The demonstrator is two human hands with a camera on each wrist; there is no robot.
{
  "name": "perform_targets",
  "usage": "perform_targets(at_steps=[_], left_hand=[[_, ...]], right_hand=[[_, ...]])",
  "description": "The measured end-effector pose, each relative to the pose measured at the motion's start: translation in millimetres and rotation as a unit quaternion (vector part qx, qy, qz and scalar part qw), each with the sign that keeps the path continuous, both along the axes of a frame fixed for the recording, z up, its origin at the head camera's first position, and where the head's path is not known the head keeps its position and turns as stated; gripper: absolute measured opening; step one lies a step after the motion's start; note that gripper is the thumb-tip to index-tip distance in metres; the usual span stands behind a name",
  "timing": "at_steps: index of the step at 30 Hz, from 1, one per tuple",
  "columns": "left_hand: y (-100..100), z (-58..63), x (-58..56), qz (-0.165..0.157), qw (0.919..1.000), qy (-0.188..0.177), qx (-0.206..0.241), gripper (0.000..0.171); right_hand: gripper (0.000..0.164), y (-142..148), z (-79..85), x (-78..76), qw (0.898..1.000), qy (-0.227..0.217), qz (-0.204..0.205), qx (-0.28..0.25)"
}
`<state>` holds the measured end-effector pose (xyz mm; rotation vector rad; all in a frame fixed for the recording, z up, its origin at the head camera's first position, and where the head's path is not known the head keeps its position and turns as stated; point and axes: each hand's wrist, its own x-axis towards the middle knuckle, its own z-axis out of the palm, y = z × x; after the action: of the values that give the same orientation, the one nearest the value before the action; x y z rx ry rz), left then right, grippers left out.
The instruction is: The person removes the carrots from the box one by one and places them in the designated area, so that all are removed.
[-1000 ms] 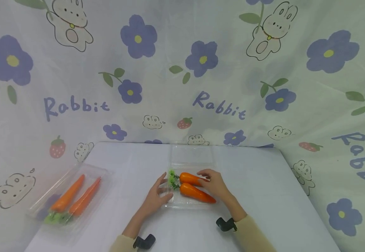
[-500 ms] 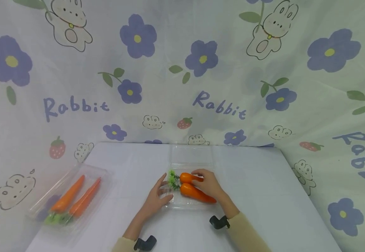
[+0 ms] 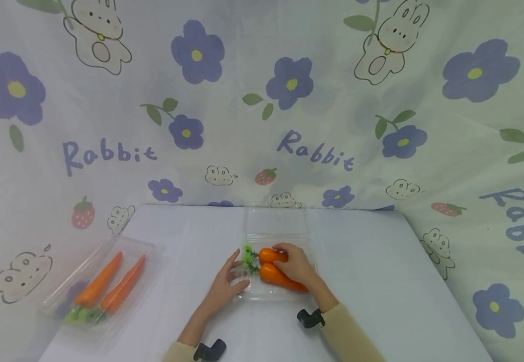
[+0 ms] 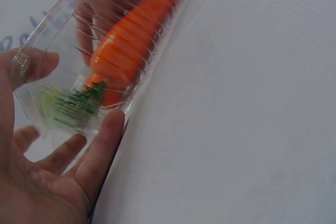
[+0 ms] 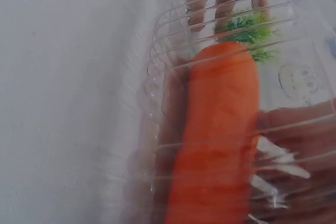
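Note:
A hinged clear plastic box point(image 3: 264, 294) stands with its lid point(image 3: 275, 221) folded back. Inside lie two orange carrots with green tops, side by side, tops to the left. My left hand point(image 3: 220, 289) holds the box's left end, thumb at the near corner and index finger at the far one. Through the ribbed wall, the left wrist view shows the near carrot point(image 4: 123, 51) and green leaves point(image 4: 76, 106). My right hand point(image 3: 297, 264) grips the far carrot point(image 3: 268, 255) around its middle, thumb between the two carrots. Its tip is hidden beneath the hand.
On the left, a second clear plastic box point(image 3: 146, 246) contains two more carrots point(image 3: 99, 281) with green tops. Both boxes rest on a white table point(image 3: 370, 261). A curtain point(image 3: 253, 115) printed with rabbits and flowers surrounds the table's back and sides.
My right hand has slid left along the far carrot from its tip to its middle, and now covers more of both carrots. The left hand keeps its place at the box's end.

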<state>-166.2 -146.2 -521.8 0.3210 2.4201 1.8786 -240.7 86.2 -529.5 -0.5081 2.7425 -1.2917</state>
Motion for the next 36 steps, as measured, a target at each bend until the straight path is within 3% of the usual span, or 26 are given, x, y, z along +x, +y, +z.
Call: perform_targets(at_steps=[6,13,16,26,36], left_hand=[[2.0,-1.5,0.0,0.004,1.0,0.006,-0.006,0.082],[-0.4,-31.7,-10.6,0.017,0.9996,0.016,-0.013,0.084],[-2.5,-36.8,-12.2,0.012,0.9999,0.006,-0.004,0.085],[-0.1,-35.3,-16.8,0.003,0.9999,-0.009,0.01,0.085],[-1.3,-39.8,-12.6,0.016,0.999,-0.029,0.029,0.086]], right_hand=[[0.041,-3.7,-2.4,-0.6,1.0,-0.013,0.001,0.016],[0.048,-5.5,-2.0,-0.4,0.999,-0.026,0.013,0.029],[0.049,-5.6,-2.3,0.0,0.999,-0.032,0.022,0.027],[0.051,-1.3,0.9,0.1,0.999,-0.007,0.021,0.04],[0.052,-3.5,6.6,3.2,0.999,-0.005,0.004,0.031]])
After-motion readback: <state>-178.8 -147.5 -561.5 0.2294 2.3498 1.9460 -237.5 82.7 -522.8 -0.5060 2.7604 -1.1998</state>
